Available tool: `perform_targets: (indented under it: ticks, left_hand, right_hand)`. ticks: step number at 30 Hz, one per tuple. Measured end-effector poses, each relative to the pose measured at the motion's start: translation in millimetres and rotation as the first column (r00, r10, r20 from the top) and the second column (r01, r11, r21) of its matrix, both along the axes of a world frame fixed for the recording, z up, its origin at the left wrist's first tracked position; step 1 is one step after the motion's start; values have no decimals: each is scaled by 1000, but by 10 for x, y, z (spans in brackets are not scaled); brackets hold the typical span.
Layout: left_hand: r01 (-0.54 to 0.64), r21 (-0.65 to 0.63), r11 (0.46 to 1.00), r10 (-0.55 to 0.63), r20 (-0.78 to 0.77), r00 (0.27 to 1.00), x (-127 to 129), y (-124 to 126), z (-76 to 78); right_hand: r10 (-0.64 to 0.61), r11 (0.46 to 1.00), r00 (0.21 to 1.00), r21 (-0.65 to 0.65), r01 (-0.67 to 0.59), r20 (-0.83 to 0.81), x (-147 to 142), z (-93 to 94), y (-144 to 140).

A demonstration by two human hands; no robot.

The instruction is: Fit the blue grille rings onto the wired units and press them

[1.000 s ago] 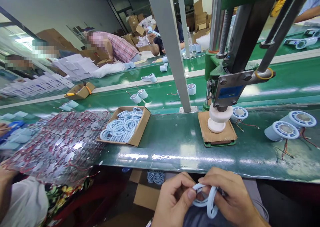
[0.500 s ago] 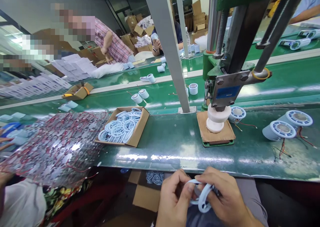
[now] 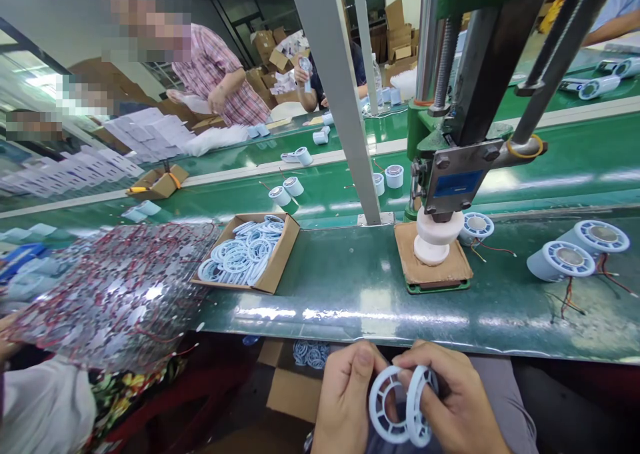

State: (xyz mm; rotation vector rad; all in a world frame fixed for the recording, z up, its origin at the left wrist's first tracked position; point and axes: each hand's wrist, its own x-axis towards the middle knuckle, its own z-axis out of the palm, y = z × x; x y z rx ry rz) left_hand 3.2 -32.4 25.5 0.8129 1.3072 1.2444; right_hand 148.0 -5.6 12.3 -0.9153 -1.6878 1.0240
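Note:
Two light-blue plastic rings with short spokes are between my hands, just off the bench's front edge. My left hand (image 3: 351, 391) pinches the left plastic ring (image 3: 379, 407), which faces me almost flat on. The right plastic ring (image 3: 416, 404), turned nearly edge-on, is gripped in my right hand (image 3: 453, 394), with fingers passing behind and through it. The two rings touch or overlap at their lower edges. Beyond my hands stands a green press (image 3: 460, 174) with a white round pressing piece (image 3: 435, 237) over a cardboard-covered base (image 3: 453, 274).
A cardboard box (image 3: 280, 261) of similar rings sits left of the press. Wired motor housings (image 3: 560, 262) stand at right. A sheet of wired parts (image 3: 125, 294) lies far left. A metal post (image 3: 345, 107) rises behind the bench; a moving-belt surface (image 3: 320, 207) carries more housings.
The left ring has turned from nearly edge-on to face me, and both rings sit slightly lower. Housings on the belt have shifted right. The co-worker in plaid has changed arm position.

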Motion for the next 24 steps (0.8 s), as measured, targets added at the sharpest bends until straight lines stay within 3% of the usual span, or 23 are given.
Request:
perform_targets:
  ticks: [9,16,19,20,21,23,24]
  left_hand:
    - [35,56,998,-34,-22,999,-71,6,-97]
    - [73,150,986,-80,41,996,-31,-21,5]
    - [46,101,994,-52,56,997,-20,-38,66]
    - [33,63,997,-37,78,996,-24,-41,75]
    - [20,28,999,-23,109,994,-32,-42,77]
    - [21,-14,1000,-18,191,981,-51,-38,67]
    - [26,-23,999,-20,230,973,-58,-36,62]
  right_hand:
    - [20,1000,1000,-7,-20,-21,-27,-2,28]
    - [-52,994,987,84,65,-152,-33,33,77]
    - [-37,998,973,-55,25,-228,-26,23,81]
    - [-9,983,962,-181,-42,-271,-23,8,74]
    - [23,934,943,-330,-138,-332,-20,-14,65]
    - [39,742,871,-569,-354,-491,-22,-70,42]
    - [23,642,829,-627,-440,-559,-27,-97,31]
